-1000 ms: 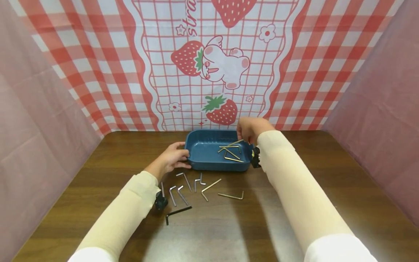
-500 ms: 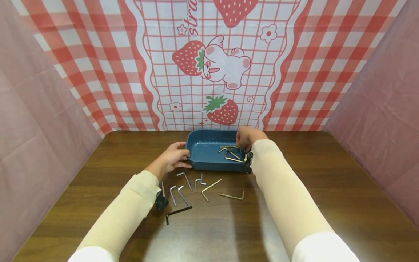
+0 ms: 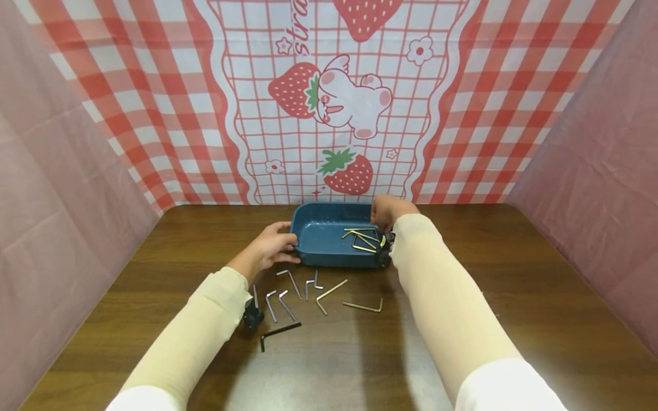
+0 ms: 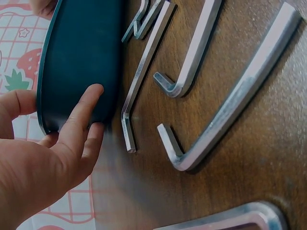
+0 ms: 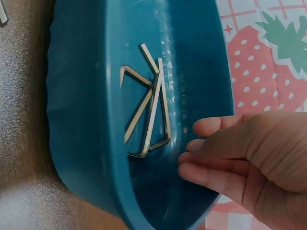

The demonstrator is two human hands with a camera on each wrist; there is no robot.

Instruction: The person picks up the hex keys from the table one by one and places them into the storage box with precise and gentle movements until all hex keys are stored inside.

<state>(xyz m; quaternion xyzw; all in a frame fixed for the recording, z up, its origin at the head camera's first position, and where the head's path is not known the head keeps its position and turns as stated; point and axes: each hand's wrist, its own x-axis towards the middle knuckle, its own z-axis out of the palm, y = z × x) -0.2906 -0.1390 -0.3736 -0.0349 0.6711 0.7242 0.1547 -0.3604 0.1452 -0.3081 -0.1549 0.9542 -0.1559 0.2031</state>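
A dark blue plastic bin (image 3: 319,261) stands at the back of the table. My left hand (image 3: 272,245) grips its left end; in the left wrist view, fingers (image 4: 84,112) lie along the outer wall. Inside the bin, several brass-coloured hex keys (image 5: 156,105) lie crossed toward its right side. My right hand (image 5: 254,158) hangs over the bin's right end with fingers loosely bent and nothing between them. In front of the bin lie several silver hex keys (image 3: 288,306), a black hex key (image 3: 280,331) and two brass-coloured hex keys (image 3: 362,308).
Behind the bin hangs a red checked cloth (image 3: 205,137) with strawberry prints, close to its back wall. Pink cloth panels (image 3: 586,165) close off both sides. The wooden table (image 3: 514,274) extends left and right of the arms.
My right hand has lowered into the bin's right end and let go of a brass-coloured hex key, which now lies with the others. The left hand stays on the bin.
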